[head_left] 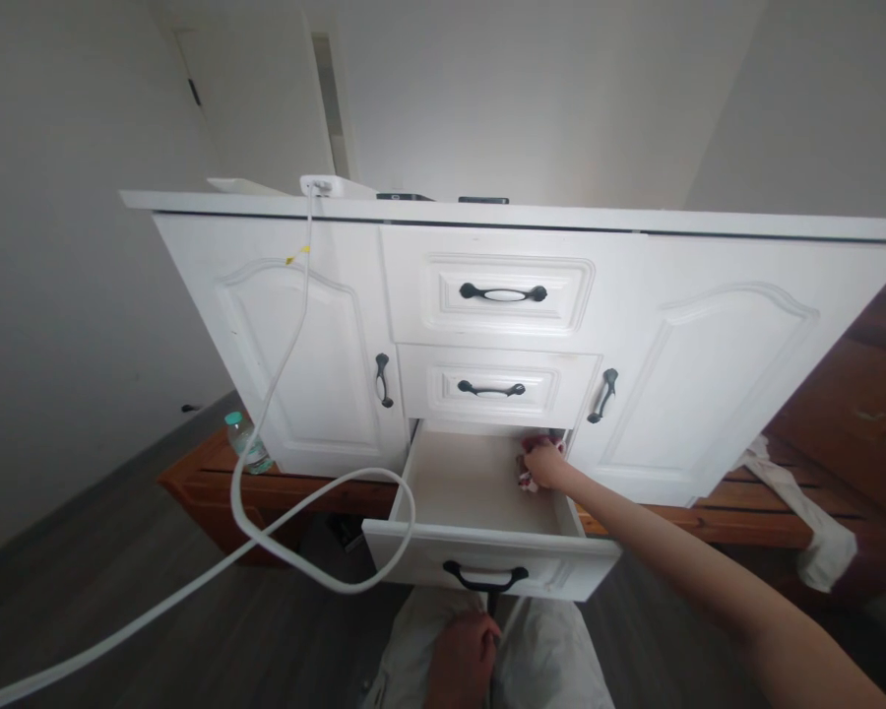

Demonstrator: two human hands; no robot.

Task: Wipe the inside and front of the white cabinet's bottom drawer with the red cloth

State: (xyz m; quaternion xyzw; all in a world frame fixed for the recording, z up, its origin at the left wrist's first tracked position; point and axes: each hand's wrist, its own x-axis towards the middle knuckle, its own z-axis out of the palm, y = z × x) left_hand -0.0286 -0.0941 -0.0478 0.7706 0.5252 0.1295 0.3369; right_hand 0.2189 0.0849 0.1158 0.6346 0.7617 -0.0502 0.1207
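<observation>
The lowest drawer (458, 483) of a white cabinet is pulled out, its pale inside showing. In its right rear part, my right hand (544, 464) is closed on a red-and-white patterned cloth (526, 479); part of the cloth is hidden by the fingers. My left hand (467, 645) rests over my lap with its fingers curled in, below the dark handle (485, 577) of that drawer. Nothing shows in the left hand.
A thick white cable (317, 581) runs from a white power strip (332, 185) and loops over the drawer's front left corner. A bottle (249, 443) stands left on a wooden bench (214, 468). White fabric (804, 512) hangs at right. Dark flat objects lie on the cabinet top (598, 215).
</observation>
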